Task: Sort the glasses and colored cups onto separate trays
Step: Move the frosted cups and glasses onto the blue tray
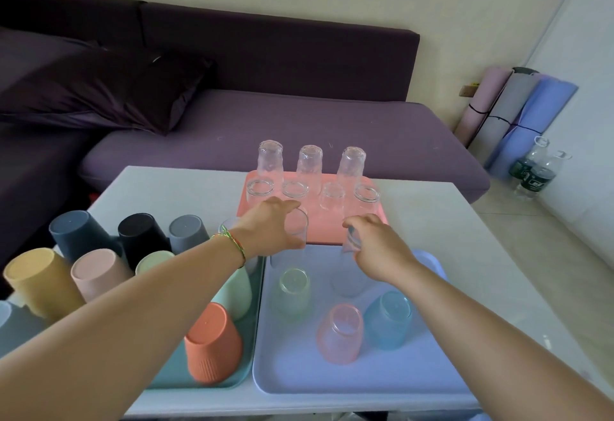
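Observation:
My left hand [270, 224] grips a clear glass [298, 228] at the near edge of the pink tray [324, 231]. My right hand [378, 244] holds another clear glass [352, 241] by its top, just over the border between the pink tray and the lilac tray [299, 374]. Several clear glasses [309, 163] stand on the pink tray, some inverted. On the lilac tray are tinted translucent cups: green [291, 289], pink [340, 332], blue [388, 319], and a clear one [349, 282]. Opaque colored cups, such as an orange one [212, 342], stand inverted on the teal tray [247, 354].
All trays sit on a white table [448, 241]. A purple sofa [265, 121] runs behind it. Rolled mats [518, 114] and plastic bottles [531, 171] stand on the floor at the right.

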